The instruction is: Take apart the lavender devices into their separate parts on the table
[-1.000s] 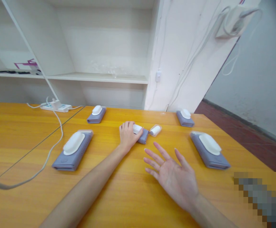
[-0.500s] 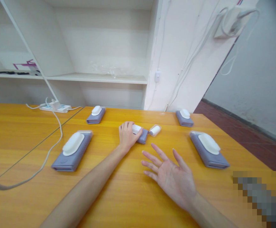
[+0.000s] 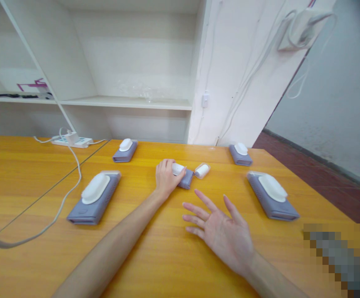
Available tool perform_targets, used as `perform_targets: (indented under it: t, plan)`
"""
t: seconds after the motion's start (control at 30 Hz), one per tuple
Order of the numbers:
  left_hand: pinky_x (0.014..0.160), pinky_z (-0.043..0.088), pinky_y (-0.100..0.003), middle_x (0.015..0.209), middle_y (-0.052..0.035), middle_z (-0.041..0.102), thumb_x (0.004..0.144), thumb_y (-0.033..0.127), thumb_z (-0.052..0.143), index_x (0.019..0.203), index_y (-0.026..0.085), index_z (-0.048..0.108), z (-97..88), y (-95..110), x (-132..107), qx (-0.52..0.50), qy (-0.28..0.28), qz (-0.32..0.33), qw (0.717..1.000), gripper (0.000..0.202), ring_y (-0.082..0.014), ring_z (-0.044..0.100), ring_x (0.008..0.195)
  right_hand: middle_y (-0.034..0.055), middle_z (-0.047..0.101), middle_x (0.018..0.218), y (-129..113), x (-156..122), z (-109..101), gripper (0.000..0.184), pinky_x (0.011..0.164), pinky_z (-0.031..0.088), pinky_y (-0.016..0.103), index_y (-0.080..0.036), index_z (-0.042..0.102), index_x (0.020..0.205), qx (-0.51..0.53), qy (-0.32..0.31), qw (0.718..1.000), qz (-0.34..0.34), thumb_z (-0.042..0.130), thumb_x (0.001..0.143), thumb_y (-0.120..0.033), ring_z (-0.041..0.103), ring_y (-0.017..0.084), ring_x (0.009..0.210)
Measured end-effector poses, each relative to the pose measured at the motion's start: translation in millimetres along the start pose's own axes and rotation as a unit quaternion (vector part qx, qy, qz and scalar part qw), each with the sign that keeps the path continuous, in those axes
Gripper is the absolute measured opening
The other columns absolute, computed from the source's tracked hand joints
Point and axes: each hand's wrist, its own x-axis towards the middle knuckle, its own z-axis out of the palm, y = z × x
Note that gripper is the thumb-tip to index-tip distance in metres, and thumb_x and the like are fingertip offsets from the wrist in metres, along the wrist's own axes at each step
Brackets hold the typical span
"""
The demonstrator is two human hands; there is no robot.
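Near the middle of the table, my left hand (image 3: 166, 179) is wrapped around a small grey-purple case (image 3: 186, 180) with a white top, which rests on the wood; its left part is hidden under my fingers. Close to its right end lies a white rounded piece (image 3: 202, 170) in a clear cover. Nearer to me, my right hand (image 3: 225, 234) hovers palm up with fingers spread, holding nothing. Larger in view, a grey-purple block with a white oval top (image 3: 96, 198) sits to the left, and a similar block (image 3: 274, 196) to the right.
Two more such blocks stand farther back, a left one (image 3: 125, 151) and a right one (image 3: 241, 154). A white power strip (image 3: 73, 140) and its cable (image 3: 71, 188) lie on the left side of the wooden table (image 3: 155, 265). White shelves (image 3: 127, 101) rise behind.
My right hand has shifted very slightly left and down, still spread. My left hand keeps its grip on the case, with hardly any movement.
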Motion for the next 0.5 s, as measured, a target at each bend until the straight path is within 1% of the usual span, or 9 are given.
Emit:
perform_targets:
  t: [0.27, 0.4, 0.5]
  plan:
    - [0.084, 0.041, -0.033, 0.096, -0.0055, 0.057, 0.077, 0.046, 0.061, 0.098, 0.02, 0.052, -0.9, -1, 1, -0.029, 0.009, -0.002, 1.0, 0.034, -0.0213, 0.055, 0.093, 0.0189, 0.055, 0.124, -1, 3, -6, 0.074, 0.095, 0.03, 0.046, -0.019, 0.026, 0.142, 0.004, -0.01, 1.0, 0.003, 0.026, 0.085, -0.067, 0.057, 0.028, 0.104]
    - [0.085, 0.042, -0.032, 0.098, -0.0056, 0.056, 0.078, 0.045, 0.061, 0.1, 0.021, 0.051, -2.1, 0, 1, -0.039, 0.011, -0.005, 0.999, 0.035, -0.0209, 0.056, 0.094, 0.018, 0.058, 0.118, -2, 4, -9, 0.072, 0.094, 0.031, 0.046, -0.019, 0.033, 0.138, -0.015, 0.005, 1.0, -0.008, 0.029, 0.084, -0.067, 0.059, 0.027, 0.1]
    - [0.086, 0.043, -0.032, 0.103, -0.0065, 0.054, 0.078, 0.044, 0.061, 0.103, 0.021, 0.05, -2.8, 0, 0, -0.049, 0.013, -0.003, 0.999, 0.035, -0.021, 0.056, 0.097, 0.0167, 0.063, 0.11, 1, 7, -13, 0.067, 0.089, 0.035, 0.045, -0.017, 0.043, 0.132, -0.057, 0.025, 0.997, -0.035, 0.03, 0.086, -0.064, 0.06, 0.025, 0.094]
